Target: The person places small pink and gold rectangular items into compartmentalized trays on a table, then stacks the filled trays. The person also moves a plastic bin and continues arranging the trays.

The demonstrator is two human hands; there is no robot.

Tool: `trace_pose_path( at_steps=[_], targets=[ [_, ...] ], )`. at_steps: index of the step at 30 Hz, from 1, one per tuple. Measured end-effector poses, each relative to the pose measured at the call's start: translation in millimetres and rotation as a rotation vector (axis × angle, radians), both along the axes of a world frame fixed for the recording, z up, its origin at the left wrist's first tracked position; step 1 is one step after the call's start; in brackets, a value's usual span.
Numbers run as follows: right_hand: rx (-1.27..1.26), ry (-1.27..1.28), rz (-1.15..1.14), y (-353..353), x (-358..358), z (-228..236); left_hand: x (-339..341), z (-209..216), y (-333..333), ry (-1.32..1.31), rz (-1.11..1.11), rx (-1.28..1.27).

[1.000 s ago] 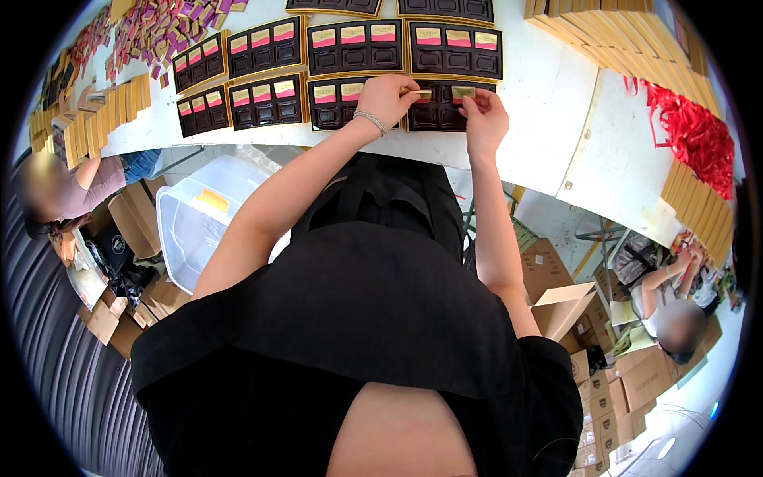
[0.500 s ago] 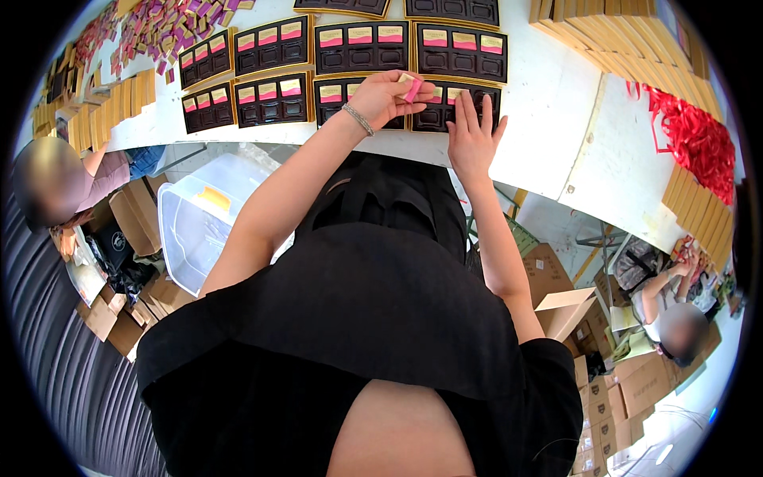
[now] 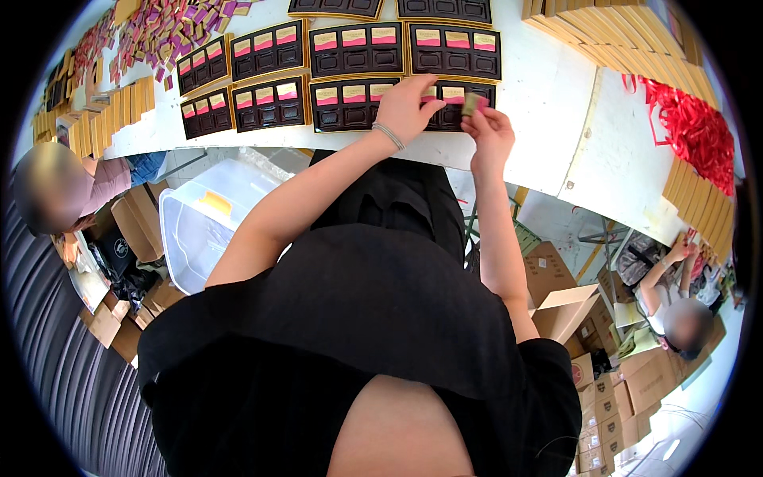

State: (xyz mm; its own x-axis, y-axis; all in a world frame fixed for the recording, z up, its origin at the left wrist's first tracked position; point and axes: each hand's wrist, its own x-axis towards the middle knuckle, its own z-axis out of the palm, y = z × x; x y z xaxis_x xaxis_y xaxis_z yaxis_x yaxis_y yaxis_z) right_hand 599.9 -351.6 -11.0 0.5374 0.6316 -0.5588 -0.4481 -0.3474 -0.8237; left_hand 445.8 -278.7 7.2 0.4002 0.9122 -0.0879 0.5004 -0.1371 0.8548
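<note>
My right hand (image 3: 491, 137) pinches a small gold-and-pink wrapped chocolate (image 3: 474, 103), a little blurred, at the right end of the nearest tray box. My left hand (image 3: 407, 110) is over that box's left part, thumb and forefinger apart with nothing seen between them. It hides some of the compartments. The dark tray box (image 3: 450, 119) has wrapped pieces in its far row. Beside it stands another dark tray box (image 3: 343, 119), its far row filled with gold-and-pink pieces and its near row bare. Further trays (image 3: 455, 62) behind hold the same pattern.
Loose wrapped chocolates (image 3: 171, 36) lie heaped at the far left. Gold boxes (image 3: 612, 36) are stacked far right, near a pile of red ribbon (image 3: 690, 135). A clear plastic bin (image 3: 187, 254) stands below the table at left. Two people sit at either side.
The wrapped piece in my left hand has gone from it, and one is now in my right hand. My right fingers went from spread on the tray to a pinch.
</note>
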Motion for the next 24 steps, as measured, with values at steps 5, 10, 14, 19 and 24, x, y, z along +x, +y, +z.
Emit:
trace_pose_path(
  at_steps=[5, 10, 14, 19, 24],
  targets=[
    [0.031, 0.357, -0.149, 1, 11, -4, 9, -19, -21, 0.501, -0.537, 0.491],
    [-0.175, -0.400, 0.323, -4, 5, 14, 4, -29, -22, 0.602, -0.615, 0.468],
    [0.014, -1.521, 0.790, -18, 21, -14, 4, -30, -19, 0.635, -0.647, 0.523],
    [-0.098, -1.596, 1.051, -19, 28, -28, 5, -39, -21, 0.646, -0.607, 0.577],
    [-0.110, -1.566, 1.040, -20, 27, -29, 4, -43, -19, 0.588, -0.602, 0.624]
  ],
)
